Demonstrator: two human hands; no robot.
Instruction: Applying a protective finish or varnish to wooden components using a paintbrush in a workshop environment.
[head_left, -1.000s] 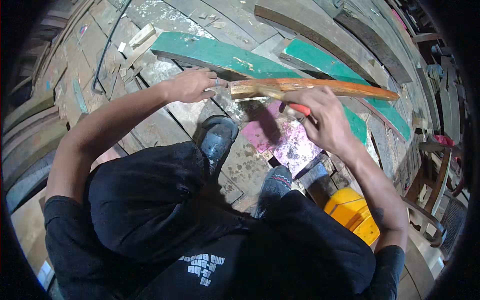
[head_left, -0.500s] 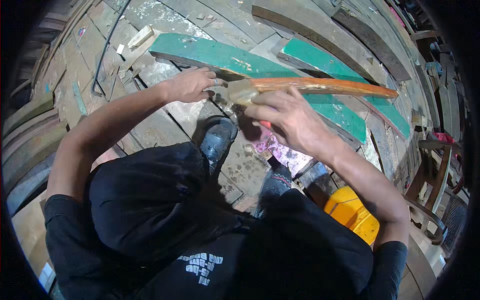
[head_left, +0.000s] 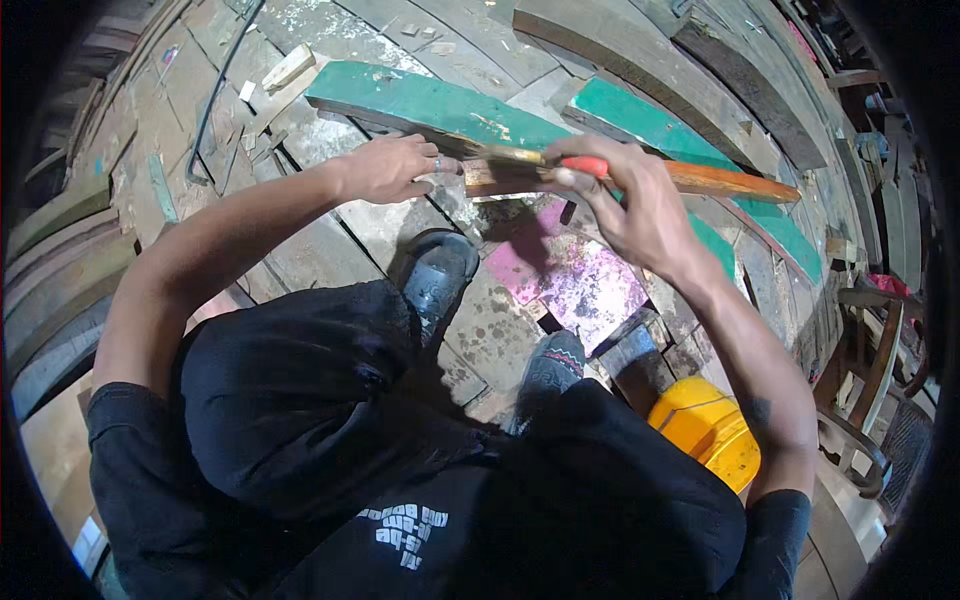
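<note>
Right hand (head_left: 640,205) closed round the red-handled brush (head_left: 588,166), its blurred tip over the orange-brown strip (head_left: 735,182), apparently laid across 2 green boards (head_left: 430,100) for support; left hand (head_left: 392,170) half-open, gripping nothing visible, near the strip's end, perhaps for balance.

Harsh white light glares on the flat pink, white-blotched panel (head_left: 600,297); the slender red-handled tool (head_left: 584,165) blurs; fisheye edges darken and bend.
</note>
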